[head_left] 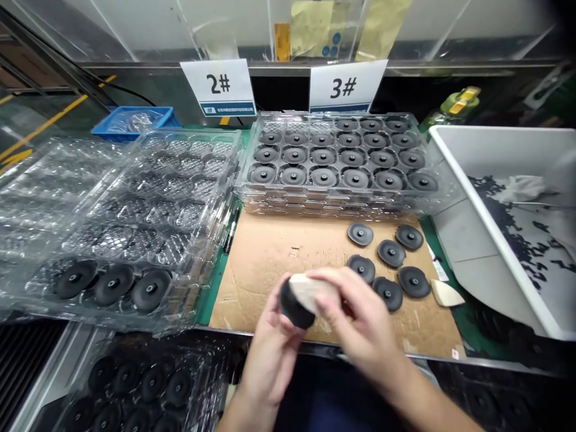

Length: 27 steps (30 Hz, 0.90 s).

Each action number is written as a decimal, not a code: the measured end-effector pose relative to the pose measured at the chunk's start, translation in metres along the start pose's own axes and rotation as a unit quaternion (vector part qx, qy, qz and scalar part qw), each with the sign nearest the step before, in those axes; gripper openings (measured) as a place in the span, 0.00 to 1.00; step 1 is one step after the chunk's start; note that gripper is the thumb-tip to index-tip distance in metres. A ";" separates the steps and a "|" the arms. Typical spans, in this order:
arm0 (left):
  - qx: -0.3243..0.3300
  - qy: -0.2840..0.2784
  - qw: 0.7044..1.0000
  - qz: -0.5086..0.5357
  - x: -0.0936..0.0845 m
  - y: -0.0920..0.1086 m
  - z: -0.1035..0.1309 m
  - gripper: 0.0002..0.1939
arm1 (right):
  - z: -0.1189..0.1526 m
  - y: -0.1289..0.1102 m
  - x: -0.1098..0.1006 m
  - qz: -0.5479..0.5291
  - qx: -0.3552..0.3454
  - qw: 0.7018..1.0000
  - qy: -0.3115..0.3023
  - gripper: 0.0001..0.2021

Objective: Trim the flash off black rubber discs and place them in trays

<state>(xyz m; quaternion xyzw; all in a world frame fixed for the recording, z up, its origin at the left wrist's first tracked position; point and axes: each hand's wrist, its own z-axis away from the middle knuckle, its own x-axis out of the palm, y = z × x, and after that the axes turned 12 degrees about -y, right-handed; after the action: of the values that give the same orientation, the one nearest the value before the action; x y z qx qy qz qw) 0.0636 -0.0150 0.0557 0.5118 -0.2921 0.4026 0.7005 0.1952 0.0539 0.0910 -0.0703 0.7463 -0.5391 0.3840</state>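
Observation:
Above the front edge of a brown cardboard sheet [265,246], my left hand [274,342] holds a round black part [294,309]. My right hand [360,315] grips a pale cream pad [310,291], which overlaps the black part's upper right face. Motion blurs the pad and the right fingers slightly. Several black discs with small center knobs [391,253] lie on the cardboard to the right of my hands. Beside them rests a cream wedge-shaped piece [446,293].
Stacked clear trays of black discs [324,195] stand behind the cardboard. Another clear tray [148,219], on the left, holds three discs in its front row. A white bin [486,234] with black scraps is at right; a blue basket [166,117] sits back left.

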 end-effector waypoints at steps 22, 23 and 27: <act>-0.064 -0.040 0.994 -0.078 0.034 -0.021 0.021 0.25 | 0.039 -0.027 -0.039 -0.017 -0.107 0.989 -0.100 0.13; -0.068 -0.044 0.994 -0.076 0.035 -0.021 0.022 0.27 | 0.047 -0.025 -0.045 -0.007 -0.087 0.990 -0.115 0.12; -0.107 -0.039 0.989 -0.092 0.042 -0.029 0.020 0.30 | 0.063 -0.022 -0.062 0.136 -0.021 0.990 -0.001 0.12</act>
<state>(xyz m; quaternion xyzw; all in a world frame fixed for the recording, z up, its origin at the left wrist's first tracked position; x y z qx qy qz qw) 0.1097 -0.0275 0.0825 0.4733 -0.3125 0.2830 0.7734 0.2725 0.0299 0.1330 0.0236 0.7599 -0.4658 0.4529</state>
